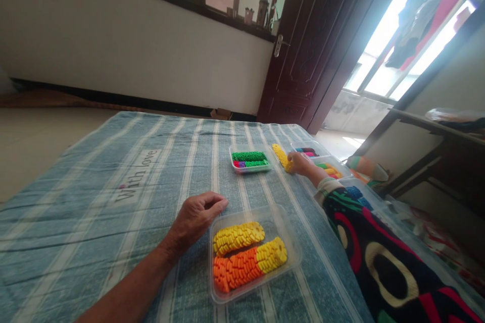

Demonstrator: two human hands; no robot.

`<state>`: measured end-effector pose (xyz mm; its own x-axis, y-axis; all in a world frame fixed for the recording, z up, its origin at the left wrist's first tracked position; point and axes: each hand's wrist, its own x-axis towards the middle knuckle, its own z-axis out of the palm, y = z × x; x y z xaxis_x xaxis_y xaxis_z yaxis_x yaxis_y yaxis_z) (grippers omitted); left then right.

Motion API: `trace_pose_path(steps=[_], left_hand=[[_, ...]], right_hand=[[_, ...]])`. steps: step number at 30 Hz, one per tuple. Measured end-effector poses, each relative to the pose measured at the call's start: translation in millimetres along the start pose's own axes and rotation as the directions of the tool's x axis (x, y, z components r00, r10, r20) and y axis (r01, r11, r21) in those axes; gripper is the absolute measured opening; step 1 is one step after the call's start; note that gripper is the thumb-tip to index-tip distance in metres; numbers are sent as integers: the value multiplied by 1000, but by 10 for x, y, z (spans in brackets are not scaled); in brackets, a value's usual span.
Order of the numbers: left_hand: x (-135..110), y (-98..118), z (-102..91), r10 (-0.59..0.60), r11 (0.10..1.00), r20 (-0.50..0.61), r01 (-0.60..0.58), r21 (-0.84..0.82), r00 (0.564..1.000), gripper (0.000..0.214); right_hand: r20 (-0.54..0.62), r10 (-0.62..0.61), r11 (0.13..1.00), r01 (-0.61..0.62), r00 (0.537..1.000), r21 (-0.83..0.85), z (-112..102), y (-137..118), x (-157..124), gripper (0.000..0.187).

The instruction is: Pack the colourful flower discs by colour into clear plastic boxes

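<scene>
My left hand [202,209] rests on the striped cloth, fingers curled and thumb against the forefinger, with nothing visible in it. Beside it is a clear plastic box [295,255] holding a row of thin yellow pieces [238,237] and an orange-and-yellow row [242,267]. Farther off and to the right, my right hand [300,163], in a patterned sleeve, closes its fingers on the near end of a long row of yellow pieces [279,154] lying on the cloth. Its fingertips are partly hidden. Left of that row, another clear box [242,170] contains green rows with red and purple pieces.
More clear boxes stand along the right edge, with dark and pink pieces [308,152], orange and green pieces [329,170] and blue pieces [358,196]. The striped cloth [151,222] has printed lettering. A dark door [303,55] and a shelf [439,126] are beyond.
</scene>
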<state>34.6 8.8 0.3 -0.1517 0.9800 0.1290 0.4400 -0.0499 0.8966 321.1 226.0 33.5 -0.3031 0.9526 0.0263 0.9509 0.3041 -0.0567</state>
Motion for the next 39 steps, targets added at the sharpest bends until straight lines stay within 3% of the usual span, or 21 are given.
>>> trace_pose_path(steps=[7,11,13,15,17,19,22,25,32,39], left_hand=[[-14,29,1,8,1000,-6,-8,-1,1000,29],[-23,40,10,4,1000,-7,-4,-15,1000,28],[-21,41,18,2,1000,-7,-2,-11,1000,28],[-20,45,27,4,1000,-10,-4,-8,1000,27],[-22,52,31,7,1000,-16,-7,-6,1000,26],[-27,58,33,8,1000,-16,-8,-4,1000,26],[-36,60,31,11,1000,-5,-11,-16,1000,27],[-45,67,30,14,1000,-4,-14,-23,1000,26],[-62,100,28,18,1000,-3,-18,-7,1000,27],[-45,57,32,15,1000,21,-15,4,1000,29]], right_hand=[[43,-44,991,39,998,125,-213,-46,-181,21],[32,-205,961,195,978,195,-553,-245,-577,13],[30,-461,871,446,887,207,-707,-413,-871,11],[100,-620,776,591,778,219,-790,-606,-1169,8],[168,-717,697,694,677,179,-785,-796,-1407,10],[238,-736,668,736,633,107,-713,-953,-1548,17],[296,-726,651,759,620,5,-571,-1099,-1609,23],[282,-731,640,768,621,-30,-460,-1144,-1613,23],[40,-812,584,810,583,49,-249,-1044,-1714,25],[-53,-787,613,789,615,38,-80,-960,-1768,24]])
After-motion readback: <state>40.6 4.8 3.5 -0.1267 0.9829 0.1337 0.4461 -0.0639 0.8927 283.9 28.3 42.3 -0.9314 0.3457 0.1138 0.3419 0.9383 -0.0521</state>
